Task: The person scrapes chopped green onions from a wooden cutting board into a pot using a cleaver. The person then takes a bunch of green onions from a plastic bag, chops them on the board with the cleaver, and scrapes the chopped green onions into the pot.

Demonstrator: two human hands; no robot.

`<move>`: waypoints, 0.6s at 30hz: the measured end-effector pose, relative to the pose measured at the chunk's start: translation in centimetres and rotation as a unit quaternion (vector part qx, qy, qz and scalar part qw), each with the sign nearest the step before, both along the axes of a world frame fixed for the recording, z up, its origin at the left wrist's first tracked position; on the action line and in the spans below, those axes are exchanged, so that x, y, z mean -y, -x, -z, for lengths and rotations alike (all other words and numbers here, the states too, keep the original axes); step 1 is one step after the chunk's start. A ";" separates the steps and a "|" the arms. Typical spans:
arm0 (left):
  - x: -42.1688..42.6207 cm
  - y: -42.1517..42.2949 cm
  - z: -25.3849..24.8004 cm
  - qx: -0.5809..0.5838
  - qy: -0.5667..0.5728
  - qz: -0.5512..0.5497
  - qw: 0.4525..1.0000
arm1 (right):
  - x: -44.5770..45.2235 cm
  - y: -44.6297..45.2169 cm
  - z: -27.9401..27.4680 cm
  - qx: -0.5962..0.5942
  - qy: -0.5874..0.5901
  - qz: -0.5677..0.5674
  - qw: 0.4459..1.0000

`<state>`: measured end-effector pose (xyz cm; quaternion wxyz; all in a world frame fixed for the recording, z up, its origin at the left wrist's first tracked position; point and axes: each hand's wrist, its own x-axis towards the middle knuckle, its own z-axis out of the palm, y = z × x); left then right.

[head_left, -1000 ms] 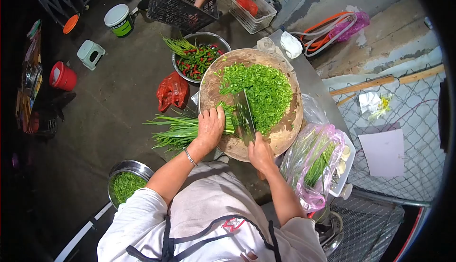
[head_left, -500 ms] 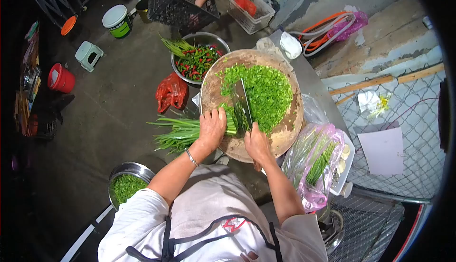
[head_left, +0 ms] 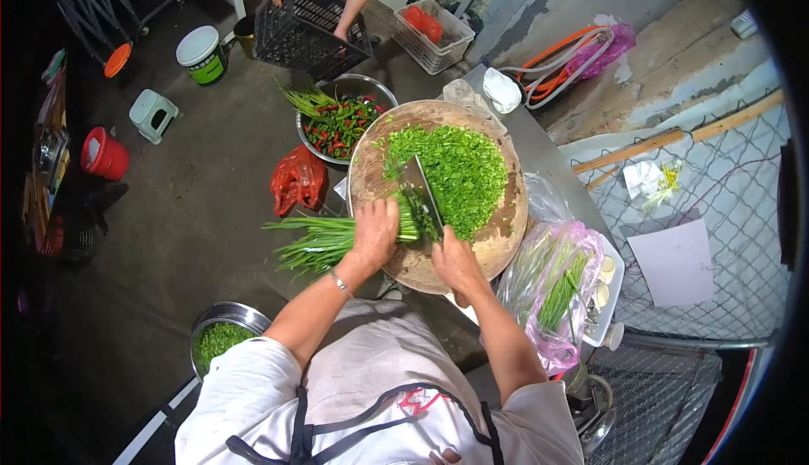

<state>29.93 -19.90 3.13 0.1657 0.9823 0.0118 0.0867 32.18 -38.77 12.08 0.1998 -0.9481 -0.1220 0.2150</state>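
Note:
My left hand (head_left: 374, 231) is closed over a bunch of green onions (head_left: 316, 242), whose long green ends hang past the left edge of a round wooden chopping block (head_left: 396, 273). Gripped in my right hand (head_left: 457, 260) is a cleaver (head_left: 421, 191), its broad blade standing at the cut end of the bunch, just right of my left fingers. Bits of green cling to the blade. A wide heap of chopped green onions (head_left: 463, 170) covers the far and right part of the block.
Beyond the block stands a metal bowl of red and green chilies (head_left: 344, 132), beside a red plastic bag (head_left: 297, 180). Another person's hands hold a black crate (head_left: 308, 31). At right lies a bag of greens (head_left: 560, 292); at lower left, a bowl of chopped greens (head_left: 221, 340).
The cleaver blade has dropped lower and nearer to me against the bunch. The other person's black crate has shifted and tilted. The whole view has moved slightly.

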 end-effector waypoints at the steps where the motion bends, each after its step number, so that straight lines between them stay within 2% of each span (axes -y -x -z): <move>1: 0.8 -0.6 0.0 0.001 -0.003 0.009 1.000 | 0.6 -0.8 0.7 0.011 0.010 -0.009 1.000; 5: 1.3 -1.1 0.4 -0.014 0.046 0.014 0.999 | 2.7 -1.9 -0.6 0.036 0.006 -0.054 0.998; 9: 0.9 -0.6 -1.0 -0.071 0.002 -0.029 0.997 | 3.1 0.1 -5.1 0.014 0.037 -0.096 0.995; 11: 1.1 -0.5 -1.7 -0.083 -0.003 -0.018 0.996 | 3.1 1.3 -5.9 -0.034 0.062 -0.082 0.994; 12: 1.1 -0.8 -1.9 -0.087 -0.006 -0.014 0.996 | 3.1 1.7 -5.9 -0.055 0.075 -0.077 0.993; 13: 1.2 -1.3 -1.2 -0.076 -0.021 -0.020 0.997 | 3.4 1.9 -3.6 -0.001 0.057 -0.099 0.993; 15: 1.6 -1.5 0.6 -0.059 -0.052 -0.029 0.996 | 2.1 0.0 -0.4 0.005 0.023 -0.077 0.997; 18: 1.5 -1.3 -0.2 -0.085 -0.060 -0.028 0.994 | 0.4 -1.2 0.2 0.022 0.006 -0.041 0.999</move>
